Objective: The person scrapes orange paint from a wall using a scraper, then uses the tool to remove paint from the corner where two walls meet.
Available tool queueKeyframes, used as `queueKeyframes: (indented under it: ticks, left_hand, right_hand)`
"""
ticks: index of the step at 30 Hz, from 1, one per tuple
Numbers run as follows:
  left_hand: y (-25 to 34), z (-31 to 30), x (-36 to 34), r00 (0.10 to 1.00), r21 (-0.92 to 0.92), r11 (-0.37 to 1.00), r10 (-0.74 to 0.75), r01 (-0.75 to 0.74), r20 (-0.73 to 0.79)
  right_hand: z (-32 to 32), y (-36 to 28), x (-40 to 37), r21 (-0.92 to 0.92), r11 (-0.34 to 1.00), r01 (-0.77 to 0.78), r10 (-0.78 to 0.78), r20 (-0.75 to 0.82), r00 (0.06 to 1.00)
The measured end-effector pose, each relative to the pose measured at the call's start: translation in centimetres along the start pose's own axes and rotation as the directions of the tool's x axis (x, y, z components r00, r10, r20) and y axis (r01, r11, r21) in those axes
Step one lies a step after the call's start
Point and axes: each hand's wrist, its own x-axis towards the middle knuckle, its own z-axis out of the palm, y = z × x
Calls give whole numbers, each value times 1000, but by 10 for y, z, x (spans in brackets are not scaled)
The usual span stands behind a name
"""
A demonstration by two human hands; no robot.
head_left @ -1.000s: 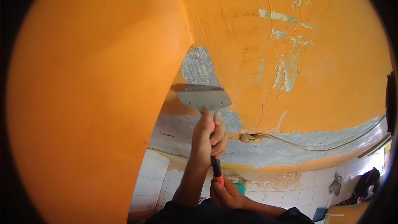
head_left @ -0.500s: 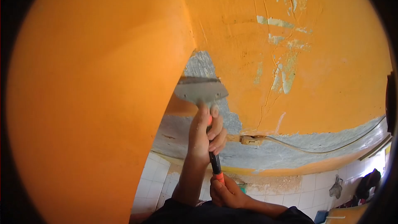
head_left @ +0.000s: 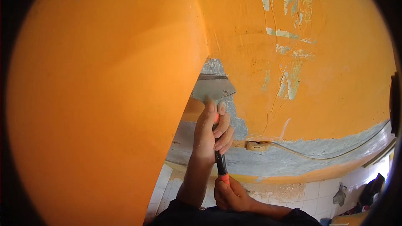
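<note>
A wide-bladed paint scraper with a long black and red-orange handle lies against the wall, blade edge upward. Its blade rests over a grey bare patch in the orange paint, right beside the corner. Around the upper handle, just below the blade, my left hand is closed, its thumb pointing up toward the metal. Lower down, my right hand grips the red-orange end of the handle. Specks of dust show on the left hand.
An orange surface fills the left side. On the orange wall are cracks and pale scraped streaks. A small box with a cable sits on a grey band. White tiles and a hanging bag are lower right.
The scraper has slid upward along the wall, its blade edge now closer to the top of the grey patch. Both hands moved with it, keeping their grip. The view has shifted slightly.
</note>
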Motion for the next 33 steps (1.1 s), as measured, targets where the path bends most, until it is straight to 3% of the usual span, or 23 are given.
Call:
queueKeyframes:
  ticks: [4,8,14,23,26,33]
  left_hand:
    - [-7,1,-8,996,24,998,-60,61,-59]
    - [7,6,5,999,20,999,35,-35,0]
    - [4,3,1,999,-29,999,-41,41,-10]
    - [13,14,6,999,-6,999,37,-37,3]
    - [7,8,5,999,-32,999,36,-35,34]
    - [11,14,4,998,7,999,52,-52,24]
  right_hand:
    - [7,-3,-3,-8,1000,16,-16,-8,1000]
    - [2,-11,3,-47,999,-15,15,-1,1000]
    - [5,-3,1,52,998,24,-26,37,999]
    - [9,-28,5,-54,998,-40,41,23,999]
    - [8,-22,5,-88,996,7,-4,32,999]
    - [12,-23,3,-31,999,13,-12,49,999]
